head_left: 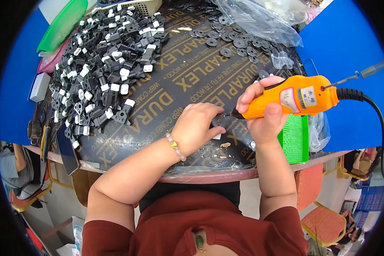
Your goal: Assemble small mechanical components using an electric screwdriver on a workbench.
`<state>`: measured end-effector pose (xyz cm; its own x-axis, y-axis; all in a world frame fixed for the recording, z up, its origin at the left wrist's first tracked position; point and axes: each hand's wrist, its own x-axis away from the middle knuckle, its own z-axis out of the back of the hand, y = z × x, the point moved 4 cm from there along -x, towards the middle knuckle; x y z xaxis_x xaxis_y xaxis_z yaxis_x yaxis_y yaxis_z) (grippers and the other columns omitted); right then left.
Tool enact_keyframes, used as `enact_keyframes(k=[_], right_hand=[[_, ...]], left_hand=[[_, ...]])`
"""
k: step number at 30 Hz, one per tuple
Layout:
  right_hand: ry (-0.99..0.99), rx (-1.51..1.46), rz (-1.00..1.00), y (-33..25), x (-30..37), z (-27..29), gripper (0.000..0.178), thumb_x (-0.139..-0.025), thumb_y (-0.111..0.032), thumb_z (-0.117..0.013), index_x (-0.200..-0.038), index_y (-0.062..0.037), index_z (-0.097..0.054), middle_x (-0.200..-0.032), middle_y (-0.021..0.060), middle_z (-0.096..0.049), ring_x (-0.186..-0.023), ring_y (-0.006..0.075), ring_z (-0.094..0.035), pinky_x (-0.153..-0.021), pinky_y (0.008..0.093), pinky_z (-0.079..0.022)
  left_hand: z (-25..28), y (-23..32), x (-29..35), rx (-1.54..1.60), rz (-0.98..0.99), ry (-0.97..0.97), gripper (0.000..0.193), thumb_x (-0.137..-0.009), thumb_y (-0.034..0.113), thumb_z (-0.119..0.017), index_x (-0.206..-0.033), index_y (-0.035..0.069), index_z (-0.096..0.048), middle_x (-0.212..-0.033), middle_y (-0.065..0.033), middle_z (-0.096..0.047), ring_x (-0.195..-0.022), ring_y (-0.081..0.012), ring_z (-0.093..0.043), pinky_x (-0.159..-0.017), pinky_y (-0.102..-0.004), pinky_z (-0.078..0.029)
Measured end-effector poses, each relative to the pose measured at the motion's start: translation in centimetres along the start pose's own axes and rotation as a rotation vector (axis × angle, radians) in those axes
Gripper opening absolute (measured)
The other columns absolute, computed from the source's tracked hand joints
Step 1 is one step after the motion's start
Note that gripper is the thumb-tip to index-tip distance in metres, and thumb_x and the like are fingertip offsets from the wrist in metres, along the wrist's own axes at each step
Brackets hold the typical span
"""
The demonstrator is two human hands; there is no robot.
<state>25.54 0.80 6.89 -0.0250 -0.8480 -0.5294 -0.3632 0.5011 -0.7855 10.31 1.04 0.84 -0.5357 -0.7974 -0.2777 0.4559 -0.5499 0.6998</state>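
Observation:
My right hand (pixel 266 121) is wrapped round an orange electric screwdriver (pixel 260 106), which lies nearly level and points left. Its dark tip reaches toward a small black plastic part (pixel 219 121); whether the bit touches it I cannot tell. My left hand (pixel 197 126) pinches that part between thumb and fingers, low over the table. A bit of white shows just below the thumb. From the back of the screwdriver a black cable (pixel 350 94) runs off to the right, and a spring-like hanger (pixel 358 76) is attached near it.
Many black parts with white ends (pixel 102 72) are heaped at the left. Black discs (pixel 239 40) lie at the far right beside clear plastic bags (pixel 260 19). A green tray (pixel 301 141) stands right of my right wrist. At the left edge are pliers (pixel 45 143) and a phone (pixel 67 149).

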Motion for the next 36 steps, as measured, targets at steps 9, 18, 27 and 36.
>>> enact_keyframes(k=[9,18,27,36], right_hand=[[-0.061,-0.020,-0.021,0.4,0.3,-0.1,0.043,-0.090,-0.024,-0.072,-0.119,-0.0036,-0.047,-0.087,0.0132,-0.063,-0.070,0.0159,-0.060,-0.066,0.0271,-0.050],[0.007,0.106,-0.066,0.3,0.9,-0.9,0.048,-0.089,-0.035,-0.073,-0.116,-0.0049,-0.048,-0.082,0.0138,-0.064,-0.066,0.0176,-0.061,-0.059,0.0282,-0.051],[0.241,0.214,0.257,-9.0,3.1,6.5,0.052,-0.090,-0.037,-0.071,-0.119,-0.0015,-0.048,-0.078,0.0117,-0.063,-0.062,0.0157,-0.059,-0.056,0.0257,-0.050],[0.440,0.511,0.263,-9.4,7.1,13.6,0.050,-0.090,-0.041,-0.070,-0.115,-0.0022,-0.050,-0.076,0.0092,-0.062,-0.059,0.0149,-0.059,-0.057,0.0259,-0.050]], left_hand=[[-0.5,-0.1,-0.1,0.028,-0.003,0.010,0.042,-0.075,0.020,-0.079,-0.111,0.003,-0.066,-0.106,-0.0127,-0.068,-0.101,-0.0322,-0.063,-0.093,-0.0416,-0.046],[-0.1,0.7,0.4,0.018,-0.047,0.024,0.041,-0.070,0.017,-0.082,-0.103,-0.001,-0.064,-0.097,-0.0166,-0.066,-0.094,-0.0379,-0.062,-0.085,-0.0434,-0.048],[-1.1,2.1,1.3,-0.030,-0.065,-0.077,0.047,-0.073,0.021,-0.083,-0.113,0.004,-0.066,-0.107,-0.0139,-0.068,-0.103,-0.0334,-0.062,-0.094,-0.0409,-0.046],[-1.6,2.7,1.4,-0.025,-0.087,-0.106,0.055,-0.071,0.022,-0.084,-0.118,0.004,-0.063,-0.114,-0.0135,-0.067,-0.108,-0.0324,-0.061,-0.097,-0.0410,-0.044]])
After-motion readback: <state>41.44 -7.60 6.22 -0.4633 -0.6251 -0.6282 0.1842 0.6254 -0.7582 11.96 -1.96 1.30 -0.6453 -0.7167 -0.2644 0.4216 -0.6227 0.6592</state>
